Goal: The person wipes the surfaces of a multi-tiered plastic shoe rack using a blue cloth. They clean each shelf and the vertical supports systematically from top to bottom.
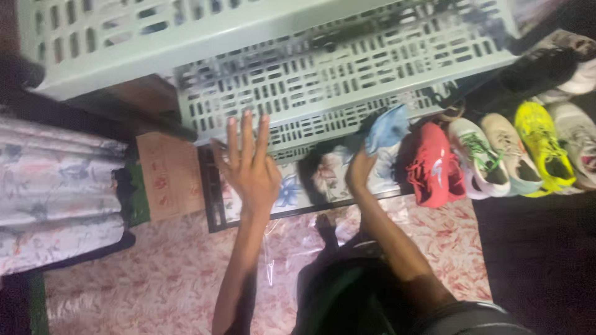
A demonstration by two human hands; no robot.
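The left hand (251, 167) is raised flat against the lower edge of a pale green slotted crate (323, 80), its fingers (247, 133) spread wide and straight, holding nothing; the fingertips rest on or just over the crate's perforated wall, though the view does not show whether they press on it. The right hand (360, 170) is closed around a crumpled light blue cloth (388, 129), which bunches up out of the grip and lies against the crate's bottom edge. Both forearms reach up from the lower part of the view.

The crate fills the top of the view, tipped so that its slotted side faces the camera, with a broad plain rim across the upper left. Under the hands lies a flat surface covered in a floral print (310, 183) with a dark frame around it. Just left of that is a brown cardboard piece (169, 177). Further left sits a stack of folded floral fabric (59, 192).

To the right of the cloth stands a row of shoes: a red sneaker (434, 166) nearest the right hand, then a white shoe with green laces (481, 158), a beige one, and a bright yellow sneaker (541, 146). The floor below is spread with a pink and white patterned sheet (155, 279), and a dark bag (347, 291) lies at the bottom centre.
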